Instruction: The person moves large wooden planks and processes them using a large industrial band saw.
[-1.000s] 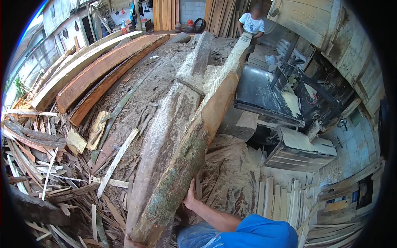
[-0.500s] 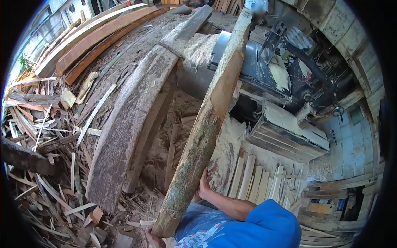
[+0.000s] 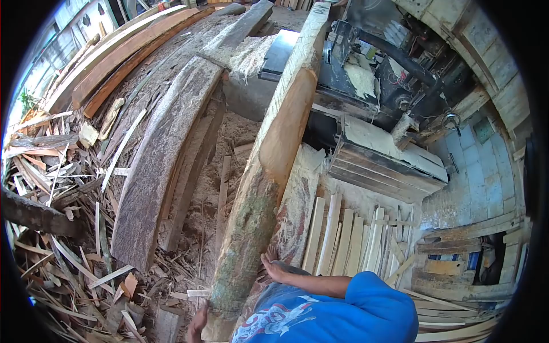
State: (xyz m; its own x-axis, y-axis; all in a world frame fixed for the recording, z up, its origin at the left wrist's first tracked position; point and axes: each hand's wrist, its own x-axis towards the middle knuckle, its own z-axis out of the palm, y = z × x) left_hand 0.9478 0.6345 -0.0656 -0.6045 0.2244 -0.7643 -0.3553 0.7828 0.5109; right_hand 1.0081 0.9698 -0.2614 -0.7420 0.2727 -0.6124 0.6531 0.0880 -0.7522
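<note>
A long log (image 3: 249, 220) with bark on its near half and a bare, sawn far half runs from the bottom centre to the top. My right hand (image 3: 274, 267) touches its right side, fingers spread against the bark. By the left side of the log's near end is my left hand (image 3: 197, 324), partly cut off by the frame edge; how its fingers are placed is hard to make out. The log's far end reaches over a metal machine table (image 3: 280, 54).
Thick timber slabs (image 3: 166, 154) lie left of the log, with wood scraps (image 3: 51, 183) beyond them. A machine (image 3: 400, 86) and a wooden box (image 3: 389, 163) stand to the right. Sawn strips (image 3: 343, 240) lie below the box.
The log looks steeper and its near end has shifted slightly left. My right hand has moved down along it; my left hand has come away from under its end to the side.
</note>
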